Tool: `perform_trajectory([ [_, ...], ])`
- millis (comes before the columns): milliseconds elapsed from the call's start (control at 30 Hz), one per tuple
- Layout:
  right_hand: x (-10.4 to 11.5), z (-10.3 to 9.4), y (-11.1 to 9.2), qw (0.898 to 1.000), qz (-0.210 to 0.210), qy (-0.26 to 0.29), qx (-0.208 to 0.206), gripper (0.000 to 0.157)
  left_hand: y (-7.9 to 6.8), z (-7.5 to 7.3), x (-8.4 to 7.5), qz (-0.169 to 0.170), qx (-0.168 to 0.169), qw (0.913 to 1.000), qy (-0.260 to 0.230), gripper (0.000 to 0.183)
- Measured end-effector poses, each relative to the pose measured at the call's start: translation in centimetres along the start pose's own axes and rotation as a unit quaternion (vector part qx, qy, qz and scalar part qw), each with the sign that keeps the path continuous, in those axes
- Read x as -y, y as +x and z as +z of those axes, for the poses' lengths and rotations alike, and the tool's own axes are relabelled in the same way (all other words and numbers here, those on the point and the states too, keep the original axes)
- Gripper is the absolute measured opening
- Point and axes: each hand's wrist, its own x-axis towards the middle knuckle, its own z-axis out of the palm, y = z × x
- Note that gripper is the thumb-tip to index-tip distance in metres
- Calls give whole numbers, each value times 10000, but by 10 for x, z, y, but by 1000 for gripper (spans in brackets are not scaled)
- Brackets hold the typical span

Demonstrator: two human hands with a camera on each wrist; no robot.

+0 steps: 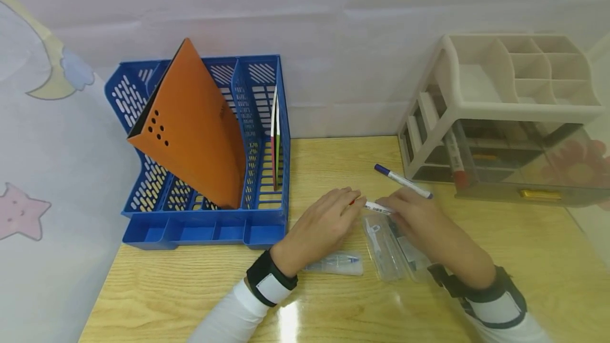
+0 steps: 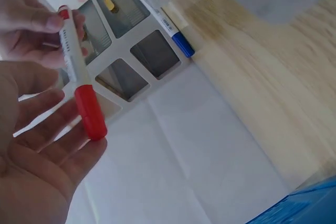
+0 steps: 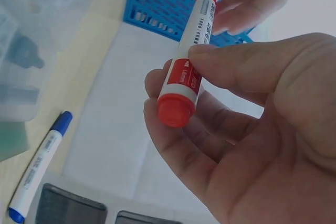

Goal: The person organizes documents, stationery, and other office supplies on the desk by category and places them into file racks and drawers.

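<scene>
A white marker with a red cap and red end [image 3: 197,30] is held between the two hands. My right hand [image 3: 236,114] pinches its tail end between thumb and fingers. Around the cap end, my left hand [image 2: 44,156] has its fingers loosely extended, with the fingertips beside the red cap in the left wrist view. From the head, the left hand [image 1: 324,221] and right hand [image 1: 424,224] face each other above the table. Behind the right hand, a white marker with a blue cap [image 1: 402,180] lies on the wood.
Beneath the hands lie clear plastic cases [image 1: 383,250] and a clear pouch [image 1: 335,262] with pens. A blue desk rack [image 1: 205,218] holding an orange folder [image 1: 195,126] stands left. To the right is a white organizer [image 1: 452,78]; its pulled-out drawer [image 1: 519,158] contains a red-capped marker [image 1: 455,158].
</scene>
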Motion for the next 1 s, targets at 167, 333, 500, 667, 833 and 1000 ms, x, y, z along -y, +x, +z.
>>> perform_trajectory([
  [167, 3, -7, 4, 9998, -42, 188, 34, 41, 0, -3, 0, 67, -80, 9999, 25, 25],
  [333, 4, -18, 6, 9985, 256, 420, 244, 36, 0, -6, 0, -197, -82, 9989, -426, 26],
  [500, 4, -23, 8, 9950, 747, 603, 291, 33, -1, -9, 0, -284, -172, 9981, -528, 28],
  [667, -1, -18, 11, 9725, 1576, 1708, -151, 32, -3, -12, 2, -397, -451, 9964, -596, 29],
  [833, -6, -13, 12, 8797, 2160, 4206, -500, 31, -3, -15, 2, -587, -687, 9922, -854, 26],
  [1000, -6, -7, 11, 8309, 2349, 5026, -411, 30, -2, -17, 1, -731, -970, 9873, -1024, 24],
])
